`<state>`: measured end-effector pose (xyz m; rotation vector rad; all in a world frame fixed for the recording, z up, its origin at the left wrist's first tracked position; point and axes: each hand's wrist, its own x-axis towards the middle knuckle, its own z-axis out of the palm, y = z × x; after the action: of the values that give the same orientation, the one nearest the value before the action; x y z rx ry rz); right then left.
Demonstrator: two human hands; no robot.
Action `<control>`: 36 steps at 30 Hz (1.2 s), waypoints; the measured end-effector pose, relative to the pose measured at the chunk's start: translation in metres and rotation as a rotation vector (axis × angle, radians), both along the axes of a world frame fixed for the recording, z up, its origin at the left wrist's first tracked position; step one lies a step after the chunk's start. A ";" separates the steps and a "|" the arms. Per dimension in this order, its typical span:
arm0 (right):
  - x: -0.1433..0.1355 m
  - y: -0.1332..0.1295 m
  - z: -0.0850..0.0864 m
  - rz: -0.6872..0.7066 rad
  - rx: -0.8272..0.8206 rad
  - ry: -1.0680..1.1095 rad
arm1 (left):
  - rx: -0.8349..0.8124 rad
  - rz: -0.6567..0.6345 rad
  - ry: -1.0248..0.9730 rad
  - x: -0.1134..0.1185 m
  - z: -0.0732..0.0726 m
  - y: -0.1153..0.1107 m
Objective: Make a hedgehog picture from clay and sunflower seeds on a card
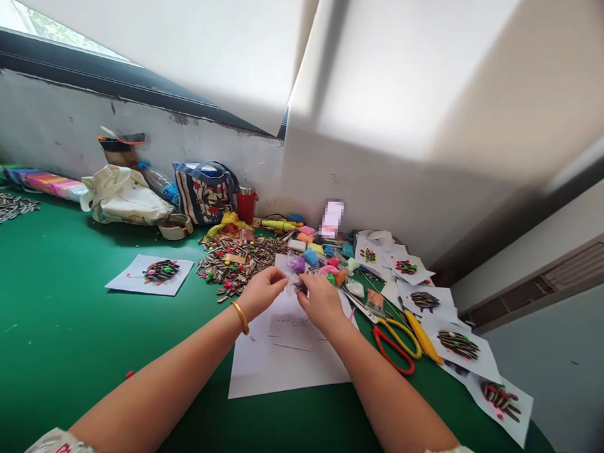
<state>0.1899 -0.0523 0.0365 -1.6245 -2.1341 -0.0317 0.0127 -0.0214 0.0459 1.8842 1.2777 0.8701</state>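
Note:
Above a white sheet of paper (286, 369), my two hands come close together. My left hand (265, 293) has thumb and fingertips pinched at the edge of a small clear plastic packet (293, 281). The packet's other side is gripped by my right hand (321, 299), its fingers curled. Something dark seems to be inside, but it is too small to make out. Under my hands a pencil drawing (294, 317) of a spiky animal shows partly on the paper. Just beyond my left hand lies a pile of striped sunflower seeds (253, 258) with small coloured bits.
Packets of coloured clay (311, 257) lie behind my hands. On the right are scissors (397, 337), a yellow cutter (422, 335) and several seed pictures (457, 345). Another seed picture (160, 274) lies left. Bags (206, 195) and a red flask (245, 205) stand by the wall.

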 end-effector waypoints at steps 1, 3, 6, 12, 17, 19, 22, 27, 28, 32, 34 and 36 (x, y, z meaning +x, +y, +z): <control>0.002 -0.006 0.000 0.009 0.030 0.023 | -0.035 -0.022 -0.039 0.002 -0.001 -0.006; 0.006 -0.016 -0.003 0.016 0.055 0.066 | -0.125 -0.059 -0.128 0.005 -0.006 -0.015; 0.009 -0.024 -0.012 0.046 0.064 0.135 | -0.382 -0.091 -0.426 0.007 -0.015 -0.023; 0.017 -0.024 -0.022 0.121 0.053 0.286 | -0.406 -0.054 -0.591 0.004 -0.019 -0.022; 0.021 -0.028 -0.016 0.207 0.023 0.261 | -0.383 0.021 -0.662 0.004 -0.018 -0.023; 0.021 -0.031 -0.014 0.222 0.005 0.265 | -0.372 0.043 -0.696 0.005 -0.019 -0.024; 0.018 -0.033 -0.015 0.198 -0.053 0.348 | -0.387 0.042 -0.725 0.007 -0.018 -0.026; 0.016 -0.030 -0.024 0.091 -0.156 0.559 | -0.589 -0.025 -0.675 0.007 -0.013 -0.033; 0.016 -0.029 -0.026 0.081 -0.156 0.582 | -0.638 -0.054 -0.677 0.007 -0.012 -0.034; 0.018 -0.027 -0.031 0.106 -0.264 0.773 | -0.699 -0.114 -0.749 0.007 -0.013 -0.035; 0.019 -0.027 -0.031 0.182 -0.379 0.941 | -0.675 -0.104 -0.747 0.007 -0.014 -0.033; 0.018 -0.027 -0.030 0.239 -0.454 1.082 | -0.655 -0.108 -0.717 0.006 -0.015 -0.033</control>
<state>0.2078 -0.0792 0.0060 -1.1199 -1.4612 1.1873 0.0189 -0.0540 0.0305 0.9779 0.8478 0.8252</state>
